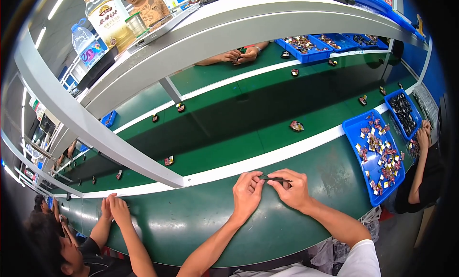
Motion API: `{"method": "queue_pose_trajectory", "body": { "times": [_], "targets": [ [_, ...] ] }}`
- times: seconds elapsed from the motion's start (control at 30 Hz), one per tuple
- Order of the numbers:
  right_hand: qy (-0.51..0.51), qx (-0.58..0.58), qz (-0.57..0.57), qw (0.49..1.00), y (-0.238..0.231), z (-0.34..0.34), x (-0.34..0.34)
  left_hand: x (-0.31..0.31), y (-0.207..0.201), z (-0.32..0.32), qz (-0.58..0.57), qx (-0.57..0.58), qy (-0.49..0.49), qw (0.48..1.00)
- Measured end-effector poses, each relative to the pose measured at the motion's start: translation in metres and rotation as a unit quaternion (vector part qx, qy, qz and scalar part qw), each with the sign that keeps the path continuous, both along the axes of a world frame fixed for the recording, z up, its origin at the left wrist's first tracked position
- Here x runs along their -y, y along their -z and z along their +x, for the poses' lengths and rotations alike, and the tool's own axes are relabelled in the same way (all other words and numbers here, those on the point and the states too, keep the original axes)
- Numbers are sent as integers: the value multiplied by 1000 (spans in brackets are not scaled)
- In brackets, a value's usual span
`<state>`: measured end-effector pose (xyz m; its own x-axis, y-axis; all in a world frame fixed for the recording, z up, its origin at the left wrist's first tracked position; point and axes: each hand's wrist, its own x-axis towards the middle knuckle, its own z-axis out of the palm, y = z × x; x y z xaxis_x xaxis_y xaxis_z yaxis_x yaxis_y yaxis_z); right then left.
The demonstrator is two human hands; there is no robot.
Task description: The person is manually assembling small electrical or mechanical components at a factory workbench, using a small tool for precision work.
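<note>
"What are the two hands doing?"

"The left hand (246, 192) and the right hand (293, 188) are close together. Both pinch a thin dark thing (276, 179) with thumb and fingers."

"Where is that dark thing?"

"Up in the hands, over the green table (191, 219)."

"And what is over on the right?"

"A blue tray (354, 128), well apart from the hands. Lots of little red and white bits (382, 155) lie in it."
</note>
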<state>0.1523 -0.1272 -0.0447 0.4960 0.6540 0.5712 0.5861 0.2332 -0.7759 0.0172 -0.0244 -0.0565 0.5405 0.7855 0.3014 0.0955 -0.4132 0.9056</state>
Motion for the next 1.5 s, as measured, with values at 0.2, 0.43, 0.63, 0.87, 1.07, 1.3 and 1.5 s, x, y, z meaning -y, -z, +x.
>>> {"method": "queue_pose_trajectory", "body": {
  "times": [0.2, 0.43, 0.63, 0.87, 1.07, 1.3, 1.5],
  "targets": [
    [-27, -23, -7, 999, 4, 2, 0, 0, 1, -1, 6, 9, 8, 1000],
    [-24, -71, 8, 997, 12, 1, -4, 0, -3, -3, 29, 6, 30, 999],
    [-42, -77, -14, 996, 11, 3, -2, -1, -2, -4, 20, -5, 52, 998],
    [-32, -66, -5, 997, 8, 2, -3, 0, -4, -3, 9, -1, 40, 999],
    [-36, -72, -13, 997, 6, 2, -2, 1, -5, -3, -3, -4, 31, 1000],
    [-30, -68, -18, 997, 9, 2, -2, 2, -6, -3, -13, -7, 35, 999],
    [-25, -60, -4, 998, 7, 2, -2, 1, -3, -4, -13, -7, 33, 999]
  ]
}}
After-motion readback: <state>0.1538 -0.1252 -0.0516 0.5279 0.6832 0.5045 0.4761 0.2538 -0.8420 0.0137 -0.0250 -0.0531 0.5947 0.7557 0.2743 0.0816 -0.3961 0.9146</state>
